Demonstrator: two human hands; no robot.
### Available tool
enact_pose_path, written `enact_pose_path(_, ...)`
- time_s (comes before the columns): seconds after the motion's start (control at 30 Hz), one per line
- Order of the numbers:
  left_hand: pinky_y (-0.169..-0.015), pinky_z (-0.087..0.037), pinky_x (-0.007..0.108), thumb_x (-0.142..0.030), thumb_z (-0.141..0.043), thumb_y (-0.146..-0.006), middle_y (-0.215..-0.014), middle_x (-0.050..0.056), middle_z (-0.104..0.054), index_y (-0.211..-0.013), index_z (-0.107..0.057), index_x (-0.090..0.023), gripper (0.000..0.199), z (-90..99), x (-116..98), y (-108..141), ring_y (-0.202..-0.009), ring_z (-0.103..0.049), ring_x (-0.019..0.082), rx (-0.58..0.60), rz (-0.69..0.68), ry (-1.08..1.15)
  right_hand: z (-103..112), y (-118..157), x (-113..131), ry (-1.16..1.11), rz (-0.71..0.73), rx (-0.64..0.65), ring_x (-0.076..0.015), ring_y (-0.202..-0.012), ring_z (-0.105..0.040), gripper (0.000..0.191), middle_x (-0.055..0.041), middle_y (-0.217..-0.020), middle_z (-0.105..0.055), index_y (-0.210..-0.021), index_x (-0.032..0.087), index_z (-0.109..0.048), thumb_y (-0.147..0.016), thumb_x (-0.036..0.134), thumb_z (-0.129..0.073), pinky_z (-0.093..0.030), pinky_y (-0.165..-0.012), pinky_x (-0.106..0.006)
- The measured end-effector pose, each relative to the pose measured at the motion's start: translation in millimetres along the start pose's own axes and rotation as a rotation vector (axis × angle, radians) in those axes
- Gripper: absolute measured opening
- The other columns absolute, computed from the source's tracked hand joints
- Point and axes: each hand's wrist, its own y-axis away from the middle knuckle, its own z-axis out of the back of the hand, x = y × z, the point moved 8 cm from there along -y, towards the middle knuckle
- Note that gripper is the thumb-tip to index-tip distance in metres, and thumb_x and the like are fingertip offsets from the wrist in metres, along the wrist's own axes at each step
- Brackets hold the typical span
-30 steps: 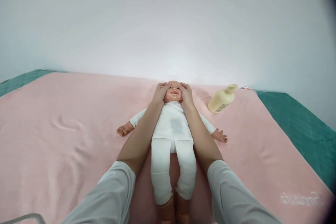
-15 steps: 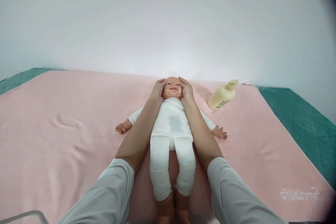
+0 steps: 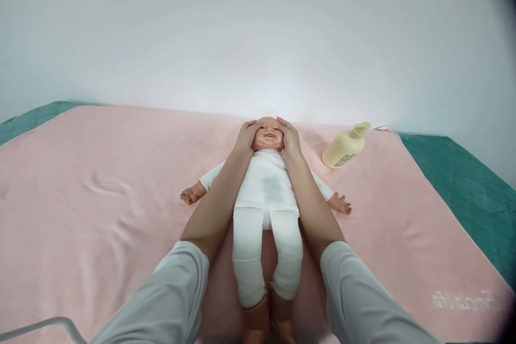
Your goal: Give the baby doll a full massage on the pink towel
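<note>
A baby doll [image 3: 266, 183] in a white cloth top and leggings lies on its back, feet toward me and arms spread out. My left hand [image 3: 246, 137] cups the left side of its head, fingertips resting near the brow. On the opposite side, my right hand [image 3: 289, 135] holds the head in the same way. The head [image 3: 268, 142] is clasped between both palms; the undersides of my hands and the back of the head are hidden. My forearms run along both sides of the doll's body, over its upper arms.
A pale yellow pump bottle [image 3: 344, 148] stands right of the doll's head. Under everything lies a pink blanket [image 3: 121, 215], over a green cover [image 3: 471, 188] visible at both sides. A white wall [image 3: 258, 37] rises behind. A grey curved bar [image 3: 52, 322] shows at the lower left.
My fingers have slid slightly inward and upward over the temples toward the brow. The whole view has shifted a little; the doll and bottle otherwise lie as before.
</note>
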Motion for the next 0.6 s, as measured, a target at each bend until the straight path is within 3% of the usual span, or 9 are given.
enact_pose_path(0.27, -0.079, -0.056, 0.031, -0.022, -0.073, -0.077, -0.097, 0.007, -0.068, -0.097, -0.059, -0.015, 0.025, 0.4, -2.5, 3.3, -0.084, -0.068, 0.018, 0.013, -0.019, 0.003, -0.8, 9.4, 6.9, 0.002, 0.011, -0.012, -0.0171, -0.111, -0.063, 0.031, -0.002, -0.102, -0.072, -0.11, 0.019, -0.063, -0.08, 0.027, -0.064, -0.055, -0.097, -0.031)
enact_pose_path(0.6, -0.069, -0.055, 0.026, -0.027, -0.077, -0.076, -0.083, 0.004, -0.068, -0.084, -0.062, -0.014, 0.021, -5.1, -8.7, 9.4, -0.075, -0.067, 0.015, 0.118, -0.067, 0.026, -2.3, 13.3, 11.7, -0.011, 0.019, 0.013, -0.013, -0.107, -0.061, 0.039, -0.0037, -0.102, -0.073, -0.114, 0.008, -0.06, -0.078, 0.022, -0.068, -0.048, -0.101, -0.03)
